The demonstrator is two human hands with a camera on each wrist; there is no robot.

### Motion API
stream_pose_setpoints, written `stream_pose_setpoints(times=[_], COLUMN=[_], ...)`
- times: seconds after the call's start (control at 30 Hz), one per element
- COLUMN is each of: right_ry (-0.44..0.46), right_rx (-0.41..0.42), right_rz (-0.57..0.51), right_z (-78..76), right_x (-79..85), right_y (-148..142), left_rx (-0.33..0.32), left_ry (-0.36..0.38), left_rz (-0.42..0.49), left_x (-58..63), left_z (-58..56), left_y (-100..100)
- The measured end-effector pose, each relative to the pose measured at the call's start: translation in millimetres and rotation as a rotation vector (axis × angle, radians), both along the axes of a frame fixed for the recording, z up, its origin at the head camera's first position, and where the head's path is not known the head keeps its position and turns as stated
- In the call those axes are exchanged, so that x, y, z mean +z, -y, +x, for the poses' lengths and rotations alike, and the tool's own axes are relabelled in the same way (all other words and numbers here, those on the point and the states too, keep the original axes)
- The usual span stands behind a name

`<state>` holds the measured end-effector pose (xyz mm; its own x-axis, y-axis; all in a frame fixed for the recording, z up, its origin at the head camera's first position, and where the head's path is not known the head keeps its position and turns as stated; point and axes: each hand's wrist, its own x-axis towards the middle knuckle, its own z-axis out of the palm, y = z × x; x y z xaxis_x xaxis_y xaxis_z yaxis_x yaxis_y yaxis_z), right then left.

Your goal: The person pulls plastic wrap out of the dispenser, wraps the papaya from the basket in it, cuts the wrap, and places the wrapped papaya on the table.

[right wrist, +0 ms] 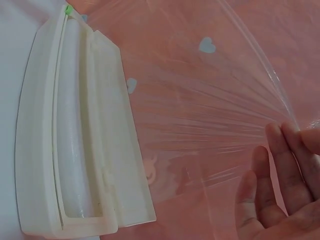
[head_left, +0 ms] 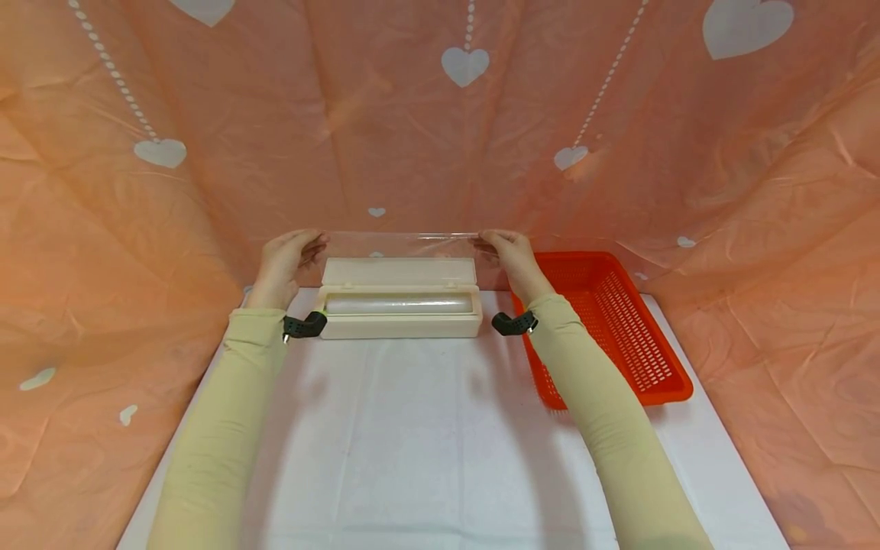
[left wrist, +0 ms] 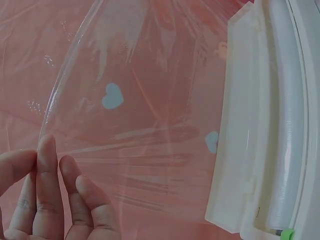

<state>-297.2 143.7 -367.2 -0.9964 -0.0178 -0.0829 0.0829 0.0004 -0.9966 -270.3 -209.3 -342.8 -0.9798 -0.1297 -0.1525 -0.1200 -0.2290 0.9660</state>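
Observation:
A clear sheet of plastic wrap [left wrist: 150,115] stretches up from a roll [head_left: 399,304] in a cream dispenser box [head_left: 399,328]. The box's lid [head_left: 399,271] stands open at the back. My left hand [head_left: 283,263] pinches one corner of the sheet's top edge between thumb and index finger, other fingers loosely bent. At the opposite corner my right hand [head_left: 512,260] pinches the same edge between thumb and fingers. Both hands are raised above and behind the box. In the right wrist view, creases fan through the wrap from my right fingertips [right wrist: 275,129].
An orange-red perforated basket [head_left: 635,336] sits right of the box, partly behind my right forearm. The table has a white cloth [head_left: 399,443]. A peach curtain [head_left: 399,137] with white hearts hangs behind and on both sides. A green piece [right wrist: 68,9] shows at the box's end.

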Motion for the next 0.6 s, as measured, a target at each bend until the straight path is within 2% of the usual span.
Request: stream_pose_setpoints(times=[0.23, 0.6], right_ry=[-0.015, -0.061], right_rx=[0.0, -0.01], right_rz=[-0.019, -0.07], right_z=[-1.9, -3.5], right_x=[3.7, 6.0], right_y=[1.4, 2.9], left_rx=[0.009, 0.02], left_ry=[-0.018, -0.038], left_rz=[-0.046, -0.026], left_x=[1.4, 2.7], left_z=[1.8, -2.2], left_y=[1.0, 2.0])
